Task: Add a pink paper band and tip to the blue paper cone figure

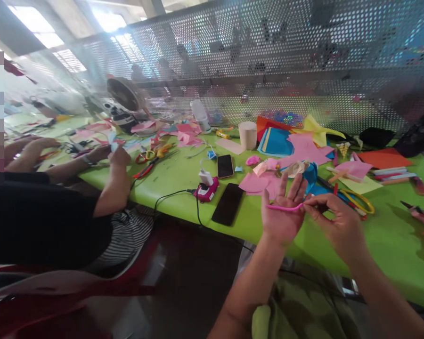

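Observation:
My left hand (281, 214) is raised palm up, fingers spread, at the near edge of the green table (176, 181). A thin pink rolled paper stick (284, 207) lies across its palm. My right hand (334, 221) pinches the right end of that stick between thumb and fingers. Just beyond my hands lie pink paper pieces (259, 182), a blue folded paper piece (311, 173) and yellow-handled scissors (356, 200).
Two black phones (228, 203) (225, 165) and a pink glue gun (207, 190) with its black cable lie left of my hands. Coloured paper sheets (289, 141), a paper roll (248, 134) and pens (392, 174) cover the far side. A person's arm (109, 181) rests at the left.

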Available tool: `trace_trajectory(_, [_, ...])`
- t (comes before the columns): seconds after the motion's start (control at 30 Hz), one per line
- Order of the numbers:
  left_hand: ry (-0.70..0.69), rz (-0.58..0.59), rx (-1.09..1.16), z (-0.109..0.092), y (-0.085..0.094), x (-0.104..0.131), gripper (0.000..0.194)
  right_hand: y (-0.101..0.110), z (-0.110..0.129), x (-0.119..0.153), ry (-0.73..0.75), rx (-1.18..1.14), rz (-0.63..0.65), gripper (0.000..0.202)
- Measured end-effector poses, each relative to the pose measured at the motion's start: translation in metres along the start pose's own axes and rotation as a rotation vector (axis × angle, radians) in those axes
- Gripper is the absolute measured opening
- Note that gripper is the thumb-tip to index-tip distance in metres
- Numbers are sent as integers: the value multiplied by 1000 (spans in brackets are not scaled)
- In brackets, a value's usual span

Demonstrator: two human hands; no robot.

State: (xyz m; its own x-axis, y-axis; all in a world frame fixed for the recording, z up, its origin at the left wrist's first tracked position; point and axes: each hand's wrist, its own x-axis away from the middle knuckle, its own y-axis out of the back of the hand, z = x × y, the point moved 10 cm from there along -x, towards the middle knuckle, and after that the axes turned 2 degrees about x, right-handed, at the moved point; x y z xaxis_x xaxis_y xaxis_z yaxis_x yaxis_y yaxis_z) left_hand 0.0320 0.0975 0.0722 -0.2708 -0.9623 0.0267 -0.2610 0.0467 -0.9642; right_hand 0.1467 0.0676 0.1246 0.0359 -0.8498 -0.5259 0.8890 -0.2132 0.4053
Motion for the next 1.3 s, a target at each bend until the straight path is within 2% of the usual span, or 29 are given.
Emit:
trace_trajectory(0.07, [-29,38,-16,-12,-10,5,71,3,-3,0,-7,22,-15,12])
trace_trajectory(0.17, [-57,71,-22,-23,-21,9,72,1,-16,1,-124,-72,7,15])
trace_trajectory(0.33, [-63,49,5,-26,-14,5,73,-8,-41,5,-369,-343,19,33])
trace_trajectory(0.43, [-57,31,29,-27,-11,4,72,-10,-45,6,-426,-396,18,38])
trace_trajectory(0.57, [-83,70,37,-32,-20,4,72,-13,-41,4,-404,-392,7,34])
trace_trajectory(0.63, [-99,67,40,-32,-18,2,71,-15,-39,4,-385,-408,-13,30])
trace_trajectory(0.77, [-36,-37,95,-14,12,-7,71,-26,-34,-2,-322,-388,28,25])
trace_trajectory(0.87, [-22,-74,149,-7,34,-12,71,-33,-26,-17,-267,-300,97,24])
trace_trajectory(1.03, [-48,-198,207,0,57,-15,63,-33,9,-55,-162,-177,97,20])
trace_trajectory(1.1, [-25,-249,236,9,57,-13,64,-39,27,-66,-146,-186,110,18])
trace_trajectory(1.2, [46,-265,265,21,46,-10,63,-48,44,-70,-131,-256,129,16])
trace_trajectory(1.3, [68,-234,233,19,32,-8,60,-50,40,-59,-127,-238,164,15])
